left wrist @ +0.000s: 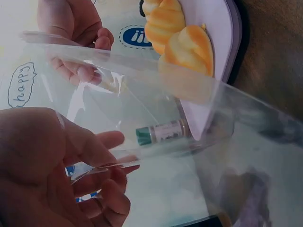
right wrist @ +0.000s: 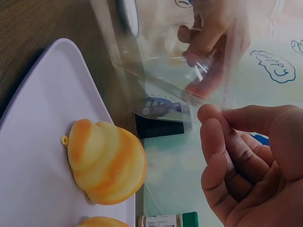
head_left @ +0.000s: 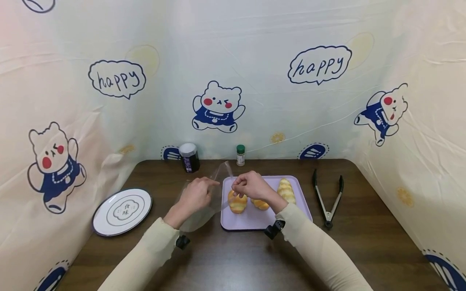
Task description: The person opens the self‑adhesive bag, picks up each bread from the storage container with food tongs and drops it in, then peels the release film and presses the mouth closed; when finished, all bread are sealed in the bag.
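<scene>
A clear plastic bag [head_left: 199,220] hangs between the two hands, left of the lilac tray [head_left: 247,222]. My left hand [head_left: 196,195] pinches one edge of it between thumb and fingers, as the left wrist view shows. With thumb and index fingertip, my right hand [right wrist: 251,161] pinches the bag's opposite edge, along a faint pinkish strip. Under the right hand, a twisted bread roll [right wrist: 109,161] lies on the tray. A second roll [head_left: 260,204] and a longer bread [head_left: 286,190] lie farther right. Nothing shows inside the bag.
Left stands a white plate [head_left: 122,211] with a dark rim. A dark jar [head_left: 190,159] with a pale lid and a green-capped shaker [head_left: 240,155] are at the back. Black-tipped tongs [head_left: 327,202] lie spread right of the tray. Printed fabric surrounds the brown table.
</scene>
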A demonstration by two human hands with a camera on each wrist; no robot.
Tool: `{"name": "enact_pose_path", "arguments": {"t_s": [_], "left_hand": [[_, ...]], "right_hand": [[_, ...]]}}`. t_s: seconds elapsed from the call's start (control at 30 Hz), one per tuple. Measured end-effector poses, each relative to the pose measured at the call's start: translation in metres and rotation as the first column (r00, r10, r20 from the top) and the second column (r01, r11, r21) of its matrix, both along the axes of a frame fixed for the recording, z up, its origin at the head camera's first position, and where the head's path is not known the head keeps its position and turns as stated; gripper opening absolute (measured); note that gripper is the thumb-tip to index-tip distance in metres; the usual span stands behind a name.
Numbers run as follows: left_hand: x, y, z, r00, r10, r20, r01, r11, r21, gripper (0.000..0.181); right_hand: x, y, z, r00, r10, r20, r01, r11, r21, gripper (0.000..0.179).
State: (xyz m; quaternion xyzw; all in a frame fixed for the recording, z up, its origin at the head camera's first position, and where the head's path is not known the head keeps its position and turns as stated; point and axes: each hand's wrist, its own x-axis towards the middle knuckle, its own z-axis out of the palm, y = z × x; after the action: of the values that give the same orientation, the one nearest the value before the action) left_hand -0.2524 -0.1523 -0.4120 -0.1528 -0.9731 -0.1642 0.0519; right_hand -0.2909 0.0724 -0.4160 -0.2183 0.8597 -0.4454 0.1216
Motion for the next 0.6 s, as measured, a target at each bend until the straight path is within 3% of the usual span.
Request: {"name": "enact_pose_path", "arguments": {"t_s": [0.3, 0.6], "left_hand": [[-0.0011, -0.0022, 0.0010, 0.999, 0.016, -0.038, -0.015, 1.000, 0.015, 0.038], [-0.0029, -0.0038, 0.0007, 1.000, -0.008, 0.022, 0.007, 0.999, 0.045, 0.046]], "right_hand": [[0.0001, 0.0039, 0.0008, 1.000, -0.019, 0.015, 0.019, 1.000, 0.003, 0.017], [-0.0007, 0.0064, 0.0002, 1.000, -0.024, 0.009, 0.024, 1.000, 0.003, 0.017]]}}
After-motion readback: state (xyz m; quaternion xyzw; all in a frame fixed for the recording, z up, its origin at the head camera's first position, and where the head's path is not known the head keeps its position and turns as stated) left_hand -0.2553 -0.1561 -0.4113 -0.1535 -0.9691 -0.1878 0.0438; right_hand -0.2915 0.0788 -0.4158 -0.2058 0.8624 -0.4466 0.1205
